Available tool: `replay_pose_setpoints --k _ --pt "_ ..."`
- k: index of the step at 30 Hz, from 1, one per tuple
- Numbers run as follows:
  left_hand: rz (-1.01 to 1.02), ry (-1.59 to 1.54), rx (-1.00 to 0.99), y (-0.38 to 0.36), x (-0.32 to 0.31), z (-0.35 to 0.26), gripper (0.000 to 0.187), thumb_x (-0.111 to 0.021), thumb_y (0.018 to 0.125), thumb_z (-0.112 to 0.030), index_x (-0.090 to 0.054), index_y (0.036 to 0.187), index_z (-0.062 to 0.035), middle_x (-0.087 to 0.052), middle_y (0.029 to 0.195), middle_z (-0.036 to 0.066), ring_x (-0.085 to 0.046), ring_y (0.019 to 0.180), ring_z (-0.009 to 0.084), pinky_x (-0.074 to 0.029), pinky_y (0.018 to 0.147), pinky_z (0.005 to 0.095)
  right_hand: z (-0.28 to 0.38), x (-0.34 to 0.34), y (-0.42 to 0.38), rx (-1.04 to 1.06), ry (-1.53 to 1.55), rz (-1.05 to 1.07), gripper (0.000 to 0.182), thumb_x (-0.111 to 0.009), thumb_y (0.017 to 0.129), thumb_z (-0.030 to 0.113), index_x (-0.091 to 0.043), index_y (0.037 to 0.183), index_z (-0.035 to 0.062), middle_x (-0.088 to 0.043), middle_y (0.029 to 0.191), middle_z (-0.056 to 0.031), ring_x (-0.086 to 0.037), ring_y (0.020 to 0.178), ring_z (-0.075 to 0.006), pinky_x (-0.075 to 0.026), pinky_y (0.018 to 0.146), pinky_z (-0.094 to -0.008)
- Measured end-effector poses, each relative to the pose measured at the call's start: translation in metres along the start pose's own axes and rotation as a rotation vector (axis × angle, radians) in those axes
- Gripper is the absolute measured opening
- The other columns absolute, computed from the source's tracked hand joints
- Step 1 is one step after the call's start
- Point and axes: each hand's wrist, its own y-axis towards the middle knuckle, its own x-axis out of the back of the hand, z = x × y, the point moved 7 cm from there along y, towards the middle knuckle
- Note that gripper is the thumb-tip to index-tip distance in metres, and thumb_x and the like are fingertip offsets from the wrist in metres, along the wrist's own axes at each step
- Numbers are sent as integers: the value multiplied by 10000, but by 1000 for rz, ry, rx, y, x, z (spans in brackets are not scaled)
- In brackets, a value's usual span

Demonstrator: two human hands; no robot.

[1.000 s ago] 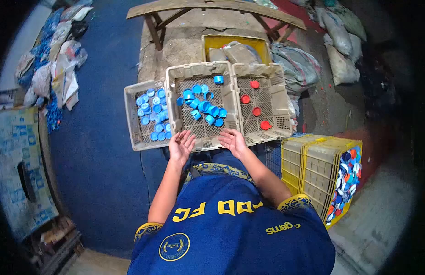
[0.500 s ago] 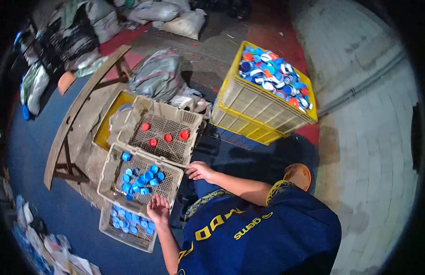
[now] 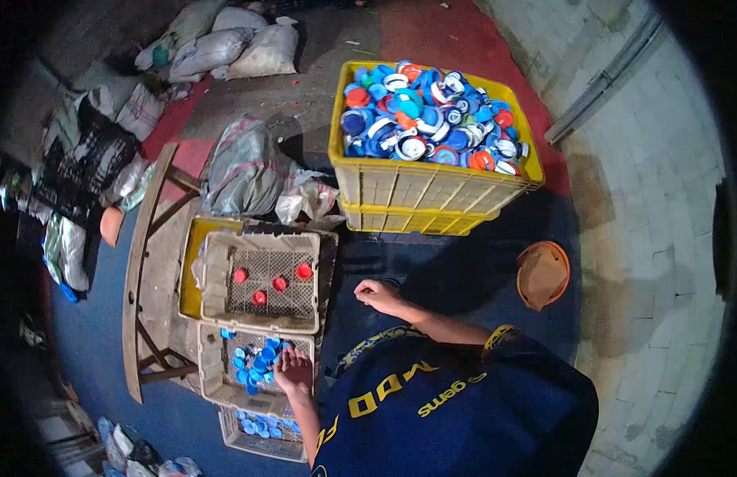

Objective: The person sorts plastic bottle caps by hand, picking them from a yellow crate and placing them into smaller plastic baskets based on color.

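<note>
While the left hand [image 3: 294, 370] rests flat on the blue-cap tray [image 3: 217, 374], its grip empty, the right hand [image 3: 376, 294], loosely curled and empty, could miss the yellow crate [image 3: 432, 199], and leaning might tip the tray.

Yellow lettering is seen upside down on the back of the blue shirt [image 3: 464, 413]: "gems" can be read near its right shoulder. Larger letters beside it are only partly legible, roughly "DO". No other text is legible.

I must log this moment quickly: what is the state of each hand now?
Left hand: open, flat on the basket of blue caps, holding nothing.
Right hand: loosely curled, apparently empty; cannot tell for certain.
</note>
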Motion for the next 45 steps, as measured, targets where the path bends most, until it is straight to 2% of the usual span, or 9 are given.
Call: replay_pose_setpoints --k 8,16,19,22,26,30,37,40,45 --pt "337 161 248 41 -181 131 331 -521 982 -307 -694 1131 -67 -729 1153 81 -661 1047 290 -503 955 438 142 217 -11 373 -76 -346 163 -687 946 112 -668 1062 0 -590 763 -8 -524 685 -70 -453 621 -272" --pt "480 312 410 3 -340 231 311 -533 982 -294 -686 1133 -70 -715 1166 76 -626 1105 263 -478 994 408 222 415 -51 576 -200 -1020 179 -678 927 92 -673 1096 35 -677 916 -43 -630 799 -131 -486 700 -277" --pt "528 402 436 -12 -368 252 307 -533 985 -290 -686 1132 -67 -717 1160 77 -630 1097 264 -479 992 412 205 494 -16 468 -277 -1229 246 -734 871 118 -649 1095 61 -689 923 -90 -653 789 -221 -519 698 -351" --pt "544 488 478 -13 -379 274 317 -549 981 -294 -656 1170 -63 -707 1171 81 -649 1053 261 -493 970 403 198 547 26 481 -516 -1236 469 -788 778 151 -642 1220 95 -636 1170 -157 -597 1108 -342 -478 938 -436" --pt "583 623 513 -14 -399 292 352 -557 952 -320 -631 1192 -74 -690 1172 63 -639 1070 251 -476 980 391 193 569 70 179 -800 -1056 656 -781 765 164 -589 1392 172 -572 1349 -184 -461 1344 -365 -362 1145 -441" --pt "659 708 517 -6 -426 298 368 -544 943 -334 -622 1203 -85 -673 1185 66 -621 1100 255 -456 989 386 184 577 77 271 -753 -1080 395 -829 706 134 -651 1051 63 -644 1136 -179 -605 1112 -399 -499 945 -482" --pt "794 834 478 -1 -482 291 419 -529 988 -386 -587 1264 -75 -642 1267 100 -614 1131 277 -439 1009 410 227 534 3 445 -692 -1241 302 -876 738 169 -652 885 30 -652 967 -162 -636 941 -392 -517 798 -440" --pt "909 907 453 0 -501 296 449 -542 980 -388 -560 1290 -62 -631 1298 128 -620 1131 269 -429 1039 422 254 494 -26 522 -677 -1288 307 -881 767 196 -667 918 35 -678 963 -131 -666 933 -310 -515 792 -423" --pt "1102 1029 422 -16 -545 308 463 -538 975 -361 -533 1313 -44 -620 1320 138 -618 1144 253 -426 1052 431 246 436 -43 422 83 -1148 264 -809 890 262 -680 940 37 -667 913 -35 -613 822 -116 -489 768 -294"
